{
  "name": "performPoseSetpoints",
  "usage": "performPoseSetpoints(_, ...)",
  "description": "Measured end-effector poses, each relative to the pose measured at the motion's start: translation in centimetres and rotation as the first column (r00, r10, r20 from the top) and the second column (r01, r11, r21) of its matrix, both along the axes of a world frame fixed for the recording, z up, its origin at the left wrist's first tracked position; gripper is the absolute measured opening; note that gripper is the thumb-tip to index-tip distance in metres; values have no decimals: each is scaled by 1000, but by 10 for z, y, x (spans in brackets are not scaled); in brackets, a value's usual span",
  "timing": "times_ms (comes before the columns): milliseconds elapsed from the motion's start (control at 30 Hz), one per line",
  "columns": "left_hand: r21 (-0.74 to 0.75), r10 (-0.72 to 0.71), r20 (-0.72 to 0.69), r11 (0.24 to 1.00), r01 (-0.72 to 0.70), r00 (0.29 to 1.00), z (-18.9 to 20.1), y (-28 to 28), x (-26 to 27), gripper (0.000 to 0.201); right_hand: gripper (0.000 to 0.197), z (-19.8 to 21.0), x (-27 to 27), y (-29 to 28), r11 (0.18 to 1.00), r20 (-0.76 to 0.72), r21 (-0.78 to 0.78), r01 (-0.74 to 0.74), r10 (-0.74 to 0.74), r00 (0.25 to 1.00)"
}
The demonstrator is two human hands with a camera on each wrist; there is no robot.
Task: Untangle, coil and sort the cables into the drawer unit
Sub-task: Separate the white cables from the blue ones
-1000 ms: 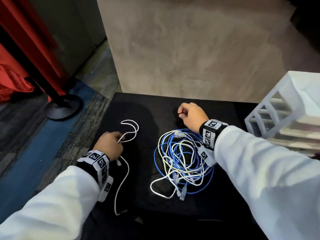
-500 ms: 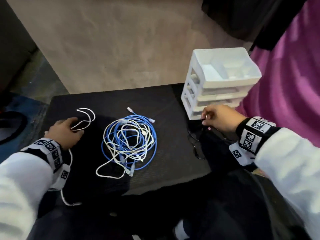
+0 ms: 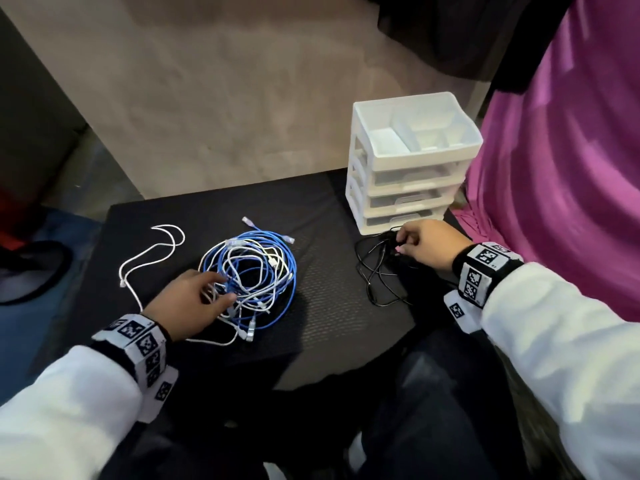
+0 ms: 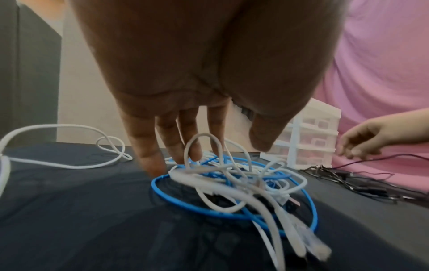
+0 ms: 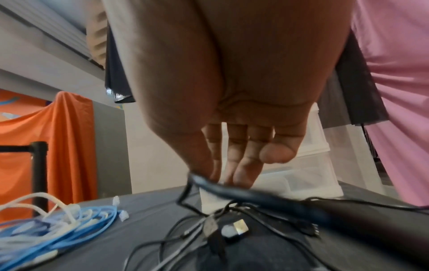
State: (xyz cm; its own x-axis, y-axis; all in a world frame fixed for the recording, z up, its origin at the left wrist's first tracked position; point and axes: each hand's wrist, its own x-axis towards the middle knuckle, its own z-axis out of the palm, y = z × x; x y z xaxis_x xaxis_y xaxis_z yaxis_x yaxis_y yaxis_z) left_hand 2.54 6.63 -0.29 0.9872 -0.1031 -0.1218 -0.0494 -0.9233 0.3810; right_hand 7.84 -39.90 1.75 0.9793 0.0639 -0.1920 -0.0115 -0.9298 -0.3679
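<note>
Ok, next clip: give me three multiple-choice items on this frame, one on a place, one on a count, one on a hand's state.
1. Where does the black cable bundle lie?
A. in front of the drawer unit
B. inside the top tray
C. on the floor

2. How many drawer fronts show below the unit's open top tray?
A. one
B. three
C. five

3. What is the right hand doing?
A. resting flat on the table
B. pinching a black cable
C. pulling a drawer

Answers: 1 A, the bundle sits on the black table at the unit's base. 2 B, three stacked fronts. 3 B, the fingers close on a black lead.
</note>
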Motion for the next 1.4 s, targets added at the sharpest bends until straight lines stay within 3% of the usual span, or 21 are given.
performPoseSetpoints(133,-30,40,-7,999,-41,999,-8,2,-12,40,8,17,-12,0,993,98,96,66,-75,992)
performPoseSetpoints(233,-52,45,14,998,-44,999,-13,-3,-15,25,9,25,-31,22,978,132,203,42,-70,989)
performPoseSetpoints(333,-77,79,89,994,-72,993,-17,-12,-15,9,6,22,-55,70,957,114,265,-117,89,990)
performPoseSetpoints(400,-71,88,100,994,-82,991,-21,-17,-16,18,7,14,-69,110,933,90,263,-244,228,969)
performPoseSetpoints(467,-60,90,75,995,-86,993,-26,-24,-17,21,17,0,-75,150,900,70,263,-347,341,938)
performPoseSetpoints(567,-126,84,139,990,-67,987,-32,-34,-20,16,46,-19,-79,200,866,-14,319,-385,410,912)
performPoseSetpoints(633,-201,89,218,979,-44,972,-31,-42,-22,15,56,-28,-80,220,867,-45,343,-362,400,915)
performPoseSetpoints(767,-281,59,385,958,56,921,-18,-49,-28,11,36,-36,-73,223,891,40,373,-260,265,963)
performPoseSetpoints(867,-383,93,425,920,86,900,-3,-52,-31,7,32,-38,-68,213,895,69,376,-241,233,970)
performPoseSetpoints(933,-590,183,385,803,88,905,16,-59,-33,5,35,-41,-65,204,914,48,327,-242,239,970)
performPoseSetpoints(1000,-801,281,252,598,37,926,39,-66,-29,7,34,-46,-64,194,929,22,282,-240,244,970)
performPoseSetpoints(1133,-967,499,107,255,-27,860,72,-60,-11,5,25,-53,-64,179,957,3,265,-117,121,993)
performPoseSetpoints(1333,-999,630,-32,9,-48,776,87,-34,-3,7,15,-47,-58,162,964,-12,264,5,-2,1000)
performPoseSetpoints(1400,-996,622,-83,-22,-88,778,89,-27,-3,7,13,-46,-57,156,964,-46,264,15,-3,999)
